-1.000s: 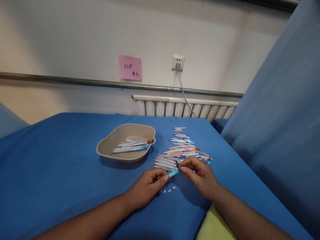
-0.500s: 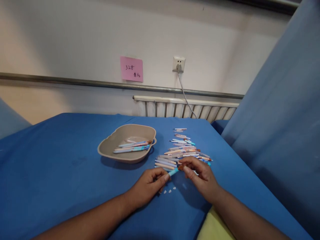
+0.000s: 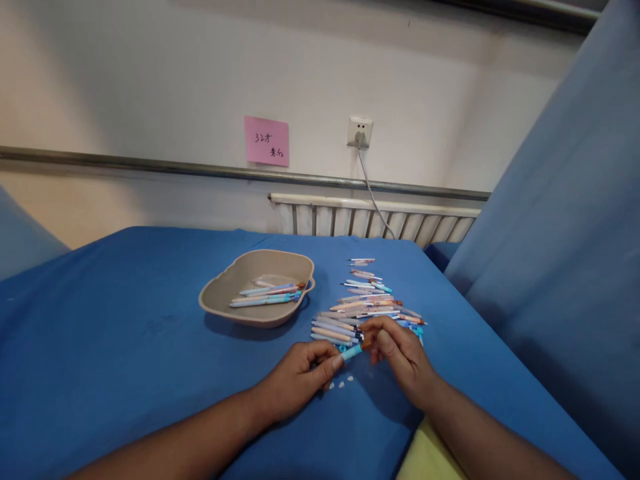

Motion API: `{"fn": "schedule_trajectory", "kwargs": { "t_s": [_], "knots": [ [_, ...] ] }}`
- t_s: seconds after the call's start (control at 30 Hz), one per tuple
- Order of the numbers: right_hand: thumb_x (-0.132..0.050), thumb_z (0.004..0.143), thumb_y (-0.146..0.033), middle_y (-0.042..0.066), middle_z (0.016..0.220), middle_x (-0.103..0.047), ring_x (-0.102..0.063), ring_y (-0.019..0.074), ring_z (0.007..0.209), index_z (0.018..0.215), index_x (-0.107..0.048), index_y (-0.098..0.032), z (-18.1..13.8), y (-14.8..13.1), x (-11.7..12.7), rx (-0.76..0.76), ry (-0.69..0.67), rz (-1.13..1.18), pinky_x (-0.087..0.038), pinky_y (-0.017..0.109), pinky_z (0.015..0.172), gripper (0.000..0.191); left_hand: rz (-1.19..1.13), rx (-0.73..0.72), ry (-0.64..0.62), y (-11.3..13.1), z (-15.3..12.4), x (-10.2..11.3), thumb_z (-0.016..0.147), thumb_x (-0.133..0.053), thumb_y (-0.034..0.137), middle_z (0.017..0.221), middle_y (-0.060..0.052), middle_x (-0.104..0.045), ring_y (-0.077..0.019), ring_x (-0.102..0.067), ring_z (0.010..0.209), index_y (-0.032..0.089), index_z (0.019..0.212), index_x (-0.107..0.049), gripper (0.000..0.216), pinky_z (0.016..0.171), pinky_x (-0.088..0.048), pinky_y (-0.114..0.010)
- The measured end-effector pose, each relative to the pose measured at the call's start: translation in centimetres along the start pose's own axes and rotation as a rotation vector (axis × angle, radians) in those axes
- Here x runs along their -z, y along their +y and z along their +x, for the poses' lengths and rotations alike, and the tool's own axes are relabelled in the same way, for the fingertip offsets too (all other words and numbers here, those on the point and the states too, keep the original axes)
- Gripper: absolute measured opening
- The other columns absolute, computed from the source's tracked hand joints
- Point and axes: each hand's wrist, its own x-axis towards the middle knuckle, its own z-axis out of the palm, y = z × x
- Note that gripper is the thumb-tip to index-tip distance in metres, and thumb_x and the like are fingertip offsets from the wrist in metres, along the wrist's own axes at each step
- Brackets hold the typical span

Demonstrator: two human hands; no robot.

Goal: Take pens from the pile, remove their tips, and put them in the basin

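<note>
The left hand (image 3: 300, 373) is curled almost closed. Its thumb and first finger pinch one end of a thin light-blue plastic pen (image 3: 351, 352). The right hand (image 3: 403, 353) is curled too, and its fingertips nip the other end, where a small brown cap (image 3: 367, 343) sits. I think the cap is on the pen, but it is too small to be sure. The pen hangs just above the blue cloth-covered table (image 3: 125, 333), toward the near edge and a little right of the middle.

A pen like this looks very light and stiff, with a smooth, slippery skin. It would not bend, but it could roll or slide out of a loose pinch. The best hold looks like one on the body close to each end, as both hands have it now.

Three tiny white bits (image 3: 341, 383) lie on the cloth right under the pen. Just behind the hands is a loose heap of pastel pens (image 3: 365, 310), running toward the far right corner. To its left sits a shallow beige plastic tray (image 3: 225, 303) with a few pens (image 3: 267, 293) inside. On the wall behind are a pink paper note (image 3: 266, 141), a white wall socket (image 3: 360, 131) and a white radiator (image 3: 375, 217).
</note>
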Motion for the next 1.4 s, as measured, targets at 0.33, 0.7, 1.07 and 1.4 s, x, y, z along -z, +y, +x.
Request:
{"fn": "schedule_trajectory", "kwargs": {
  "t_s": [0.33,0.7,1.07,1.4],
  "knots": [
    [-0.05,0.09,-0.031,-0.001,0.068,-0.06,-0.055,0.0116,0.058,0.085,-0.061,-0.019,0.13,-0.22,-0.25,-0.023,-0.006,0.014,-0.043,0.024,0.058,0.017,-0.014,-0.007,0.02,-0.23,0.06,-0.03,0.087,-0.051,0.044,0.056,0.004,-0.049,-0.009,-0.044,0.053,0.014,0.069,-0.054,0.035,0.052,-0.036,-0.02],
    [-0.044,0.093,-0.034,0.0,0.069,-0.061,-0.056,0.0115,0.058,0.09,-0.06,-0.018,0.07,0.06,-0.21,-0.04,0.011,-0.008,-0.044,0.023,0.059,0.022,-0.004,-0.01,0.008,-0.05,-0.04,-0.05,0.088,-0.05,0.041,0.055,0.005,-0.049,-0.0086,-0.043,0.052,0.014,0.071,-0.055,0.032,0.051,-0.035,-0.019],
    [-0.05,0.09,-0.03,0.0,0.073,-0.062,-0.056,0.0123,0.062,0.09,-0.061,-0.019,0.0,0.04,-0.09,0.021,0.015,-0.003,-0.045,0.025,0.062,0.015,0.011,-0.019,0.028,-0.06,0.0,-0.05,0.088,-0.05,0.04,0.057,0.004,-0.048,-0.0091,-0.044,0.054,0.014,0.068,-0.053,0.033,0.052,-0.036,-0.02],
    [-0.047,0.091,-0.033,-0.001,0.066,-0.058,-0.055,0.012,0.06,0.079,-0.057,-0.018,0.09,-0.18,-0.12,-0.01,0.007,-0.074,-0.042,0.024,0.06,0.022,0.041,-0.031,0.023,-0.22,-0.02,-0.05,0.089,-0.049,0.039,0.057,0.005,-0.049,-0.0085,-0.045,0.054,0.014,0.072,-0.055,0.031,0.053,-0.036,-0.019]
  ]
}}
